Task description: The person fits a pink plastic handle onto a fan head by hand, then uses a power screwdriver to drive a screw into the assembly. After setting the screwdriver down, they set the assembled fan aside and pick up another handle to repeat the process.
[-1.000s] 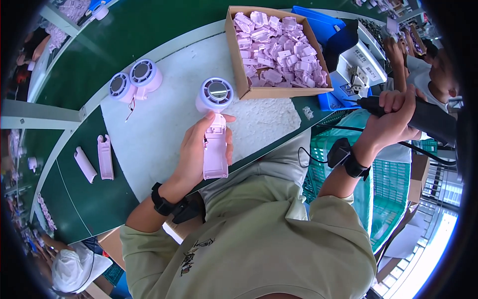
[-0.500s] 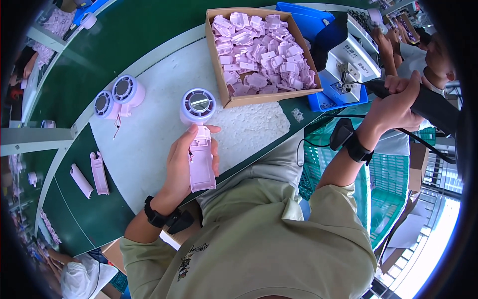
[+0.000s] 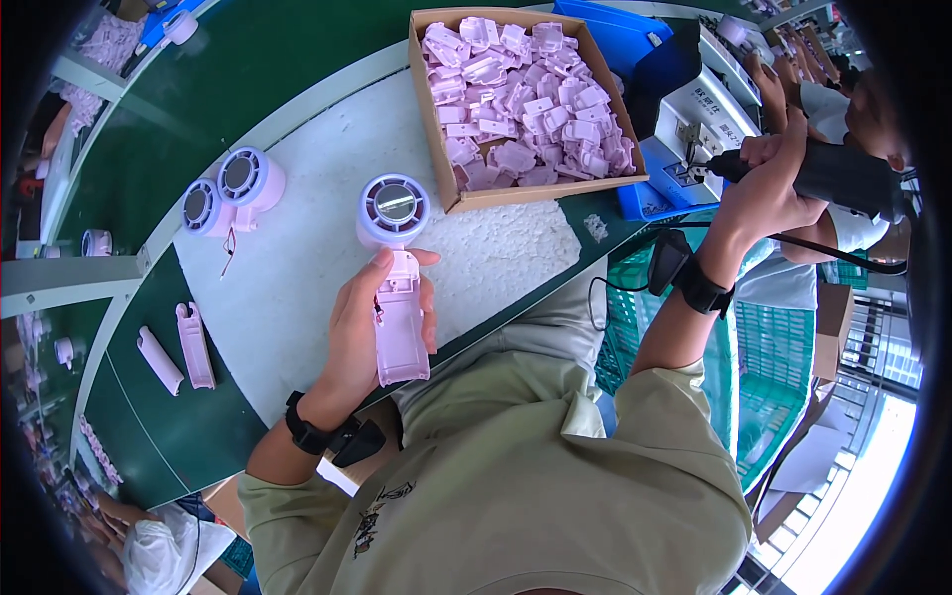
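On the near left side of the cardboard box [image 3: 545, 194], a pink fan [image 3: 401, 332] with an opened handle is being gripped between the thumb and fingers of the left hand [image 3: 351, 317]. Right of the box, a black electric screwdriver [image 3: 848, 180] is being clasped in the right hand [image 3: 769, 195]. Its tip is seemingly being lined up with the silver dispenser [image 3: 706, 111]; next, a steady wrist is being called for.
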Available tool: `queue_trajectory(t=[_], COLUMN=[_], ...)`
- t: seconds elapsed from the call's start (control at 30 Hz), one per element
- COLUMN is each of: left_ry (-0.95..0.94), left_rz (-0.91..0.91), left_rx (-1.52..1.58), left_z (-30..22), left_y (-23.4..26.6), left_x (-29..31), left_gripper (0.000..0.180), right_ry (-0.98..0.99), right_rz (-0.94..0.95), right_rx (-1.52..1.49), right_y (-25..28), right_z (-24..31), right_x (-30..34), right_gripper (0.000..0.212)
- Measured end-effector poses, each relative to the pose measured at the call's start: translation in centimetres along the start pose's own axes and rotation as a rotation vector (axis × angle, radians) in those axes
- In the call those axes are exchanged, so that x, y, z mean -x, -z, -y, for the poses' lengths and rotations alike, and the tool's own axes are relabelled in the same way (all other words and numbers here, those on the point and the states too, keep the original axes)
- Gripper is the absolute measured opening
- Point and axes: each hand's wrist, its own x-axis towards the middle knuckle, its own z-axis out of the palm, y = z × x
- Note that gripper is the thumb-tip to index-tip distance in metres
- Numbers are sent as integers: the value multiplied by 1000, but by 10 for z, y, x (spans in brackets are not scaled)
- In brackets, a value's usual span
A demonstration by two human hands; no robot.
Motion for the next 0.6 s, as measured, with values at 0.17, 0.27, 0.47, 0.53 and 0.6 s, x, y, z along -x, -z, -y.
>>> queue_trajectory(t=[0.17, 0.27, 0.47, 0.53, 0.6], left_ry=[-14, 0, -2, -5, -5], left_rz=[0, 5, 3, -3, -9], left_rx=[-7, -22, -29, -29, -29], left_z=[0, -2, -2, -2, -2], left_y=[1, 1, -1, -2, -2], left_x=[0, 0, 1, 1, 1], left_gripper=[54, 54, 53, 53, 53], right_ry=[-128, -262, -143, -33, 23], right_rz=[8, 33, -41, -28, -23], right_rx=[6, -26, -65, -124, -153], right_y=[-3, 2, 11, 12, 13], right_z=[3, 22, 32, 36, 37], right_x=[-2, 7, 2, -4, -8], right_gripper=[16, 19, 26, 30, 34])
